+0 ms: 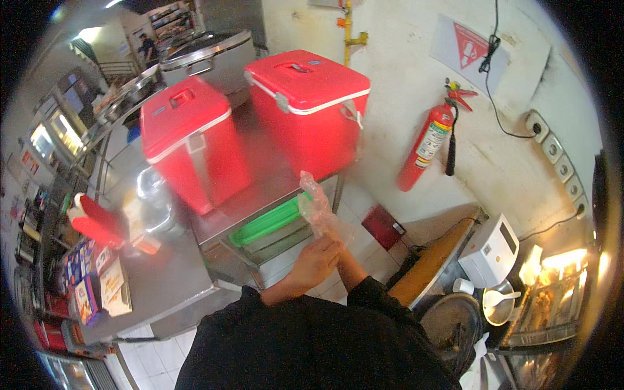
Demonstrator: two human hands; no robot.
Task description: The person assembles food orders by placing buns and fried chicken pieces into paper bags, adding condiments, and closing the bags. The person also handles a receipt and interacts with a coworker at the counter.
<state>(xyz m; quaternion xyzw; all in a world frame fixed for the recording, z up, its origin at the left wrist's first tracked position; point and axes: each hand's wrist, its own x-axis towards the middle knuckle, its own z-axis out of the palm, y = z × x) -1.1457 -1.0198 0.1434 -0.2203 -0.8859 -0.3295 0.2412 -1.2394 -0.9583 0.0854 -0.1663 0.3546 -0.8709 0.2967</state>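
Note:
My right hand [323, 211] is inside thin clear plastic, which looks like a disposable glove [312, 193]. Its fingers seem stretched forward within the wrinkled film, though the plastic blurs their outline. My left hand [313, 263] is closed at the right wrist, its fingers pinching the lower end of the plastic. Both forearms come out of black sleeves. Just beyond the hands lies a bright green plastic tray or container [268, 221] on a shelf beneath the metal table.
Two red cooler boxes, one at left [188, 140] and one at right [309, 110], stand on the steel table [169, 286]. Printed packets [84, 296] lie at its left. A fire extinguisher [426, 146] hangs on the wall. At right are a white device [489, 250] and a bowl with a spoon [499, 302].

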